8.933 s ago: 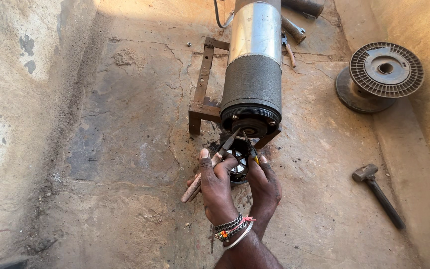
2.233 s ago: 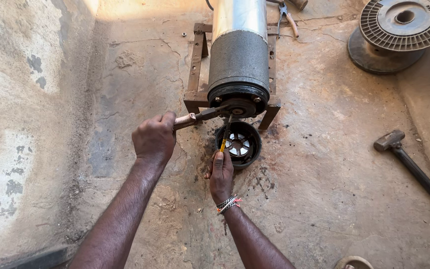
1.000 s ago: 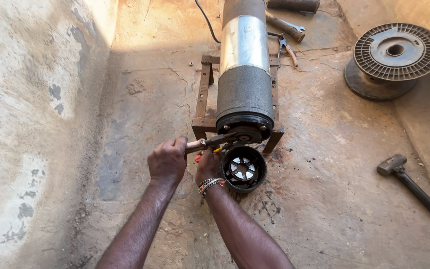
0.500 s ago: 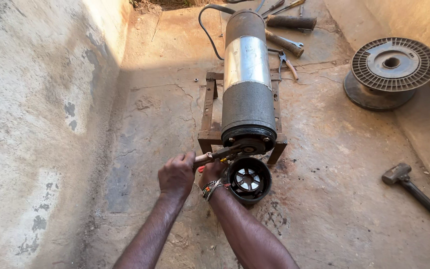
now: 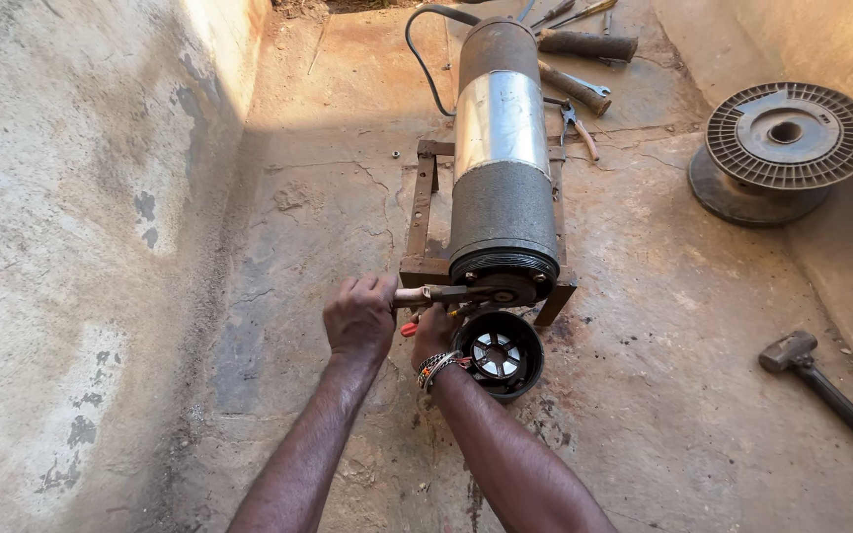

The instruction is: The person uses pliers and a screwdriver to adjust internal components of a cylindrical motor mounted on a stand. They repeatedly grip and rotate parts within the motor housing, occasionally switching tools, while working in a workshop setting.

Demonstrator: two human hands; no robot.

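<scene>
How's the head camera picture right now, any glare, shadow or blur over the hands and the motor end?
Head view: sharp overall, with no motion blur on the left hand or right hand. Mild glare on the shiny band of the cylindrical motor. The hands and the wrench handle sit in even shade; sunlight brightens the upper concrete floor. The motor's lower end is dark, so detail there is hard to read.

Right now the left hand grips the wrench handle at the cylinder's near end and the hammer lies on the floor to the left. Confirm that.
Not quite. The left hand does grip the wrench handle at the near end of the cylinder, but the hammer lies on the floor to the right, as the head view shows.
</scene>
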